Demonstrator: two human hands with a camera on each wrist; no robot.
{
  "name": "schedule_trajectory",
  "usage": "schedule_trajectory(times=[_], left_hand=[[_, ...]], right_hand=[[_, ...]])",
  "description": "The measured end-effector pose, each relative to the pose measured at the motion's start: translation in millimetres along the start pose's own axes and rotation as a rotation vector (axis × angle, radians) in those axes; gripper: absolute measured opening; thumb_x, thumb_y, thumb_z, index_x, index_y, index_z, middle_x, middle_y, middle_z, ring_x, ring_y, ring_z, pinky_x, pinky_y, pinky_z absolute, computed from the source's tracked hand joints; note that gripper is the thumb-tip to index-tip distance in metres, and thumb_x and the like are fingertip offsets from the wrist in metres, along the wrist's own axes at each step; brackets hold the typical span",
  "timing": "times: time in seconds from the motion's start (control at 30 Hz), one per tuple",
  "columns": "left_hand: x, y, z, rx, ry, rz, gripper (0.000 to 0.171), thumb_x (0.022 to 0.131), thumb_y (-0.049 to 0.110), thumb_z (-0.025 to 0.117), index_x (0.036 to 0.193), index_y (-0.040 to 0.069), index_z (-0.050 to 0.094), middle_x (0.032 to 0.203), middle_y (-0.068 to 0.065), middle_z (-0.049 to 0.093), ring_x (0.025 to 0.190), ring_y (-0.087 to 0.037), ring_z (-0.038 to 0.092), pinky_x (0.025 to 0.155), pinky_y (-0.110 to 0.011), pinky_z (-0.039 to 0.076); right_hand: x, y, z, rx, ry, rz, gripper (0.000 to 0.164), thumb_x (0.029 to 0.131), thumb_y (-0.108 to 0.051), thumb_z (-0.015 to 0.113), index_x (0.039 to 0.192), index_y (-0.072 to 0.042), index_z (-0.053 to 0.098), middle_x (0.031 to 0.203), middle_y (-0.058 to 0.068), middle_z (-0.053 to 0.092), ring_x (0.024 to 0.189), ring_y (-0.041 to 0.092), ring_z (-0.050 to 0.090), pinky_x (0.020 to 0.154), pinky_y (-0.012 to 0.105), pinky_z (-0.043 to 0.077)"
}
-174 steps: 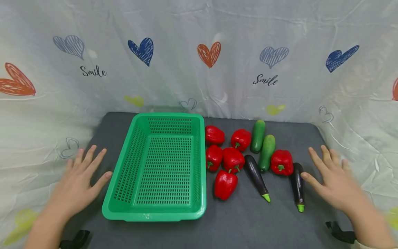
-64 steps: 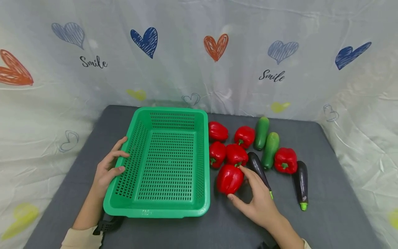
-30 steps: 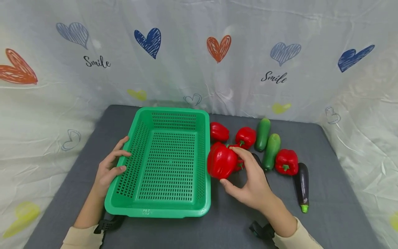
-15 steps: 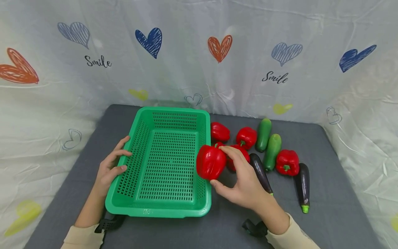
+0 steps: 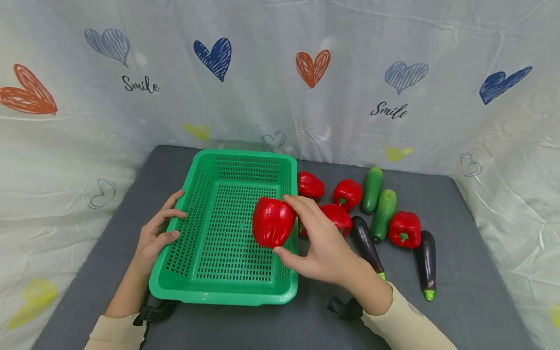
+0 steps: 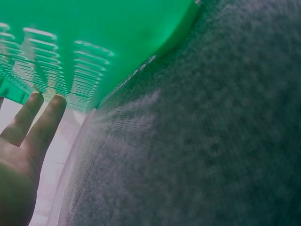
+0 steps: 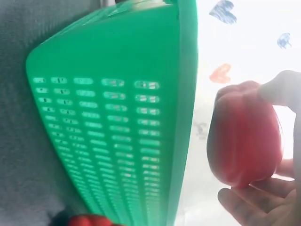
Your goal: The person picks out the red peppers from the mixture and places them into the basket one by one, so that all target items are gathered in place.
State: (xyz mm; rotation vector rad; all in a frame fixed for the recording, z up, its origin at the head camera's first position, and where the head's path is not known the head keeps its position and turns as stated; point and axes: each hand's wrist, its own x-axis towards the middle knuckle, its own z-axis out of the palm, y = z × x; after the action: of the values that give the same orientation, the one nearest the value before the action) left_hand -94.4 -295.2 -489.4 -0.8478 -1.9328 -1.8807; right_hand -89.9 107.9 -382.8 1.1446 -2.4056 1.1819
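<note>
My right hand [image 5: 317, 243] grips a red bell pepper [image 5: 273, 222] between thumb and fingers, held above the right half of the green basket [image 5: 223, 297]. From the right wrist view, that bell pepper [image 7: 244, 134] is up beyond the basket's rim, apart from it. My left hand [image 5: 155, 238] holds the basket's left rim, thumb and some fingertips over the edge. The left wrist view has two fingers [image 6: 44, 125] against the slotted outer wall [image 6: 89, 63]. Inside the basket, only the bare slotted floor shows.
Right of the basket lie several more red bell peppers [image 5: 347, 193], partly hidden by my right hand. Two cucumbers [image 5: 385, 214] and two eggplants [image 5: 426, 260] lie farther right. The grey table [image 5: 463, 272] meets a pale printed curtain [image 5: 341, 43] behind.
My right hand has picked up the nearest bell pepper and carried it left over the basket's rim. Earlier, my left hand moved from beside the basket onto its rim, where it stays.
</note>
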Motion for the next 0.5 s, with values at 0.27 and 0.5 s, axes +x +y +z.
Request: schedule_trajectory(times=[0.27,0.5], left_hand=[[0.3,-1.4,0.6,0.0,0.001,-0.004,0.042,0.086,-0.023,0.044,0.125,-0.019,0.06,0.173,-0.025,0.036,0.165,-0.029,0.025,0.126,-0.031,0.027],[0.3,0.5,1.4,-0.004,0.01,-0.019,0.04,0.087,-0.021,0.045,0.125,-0.02,0.059,0.173,-0.026,0.035,0.166,-0.03,0.024,0.126,-0.031,0.026]], right_hand=[[20,-6,2,-0.078,-0.04,-0.031,0.093,0.082,-0.033,0.09,0.16,-0.005,0.047,0.157,0.011,0.054,0.14,0.024,0.055,0.098,0.045,0.061],[37,-9,6,-0.119,-0.081,-0.056,0.088,0.086,-0.038,0.087,0.158,-0.004,0.05,0.155,0.01,0.056,0.139,0.022,0.056,0.097,0.041,0.061]])
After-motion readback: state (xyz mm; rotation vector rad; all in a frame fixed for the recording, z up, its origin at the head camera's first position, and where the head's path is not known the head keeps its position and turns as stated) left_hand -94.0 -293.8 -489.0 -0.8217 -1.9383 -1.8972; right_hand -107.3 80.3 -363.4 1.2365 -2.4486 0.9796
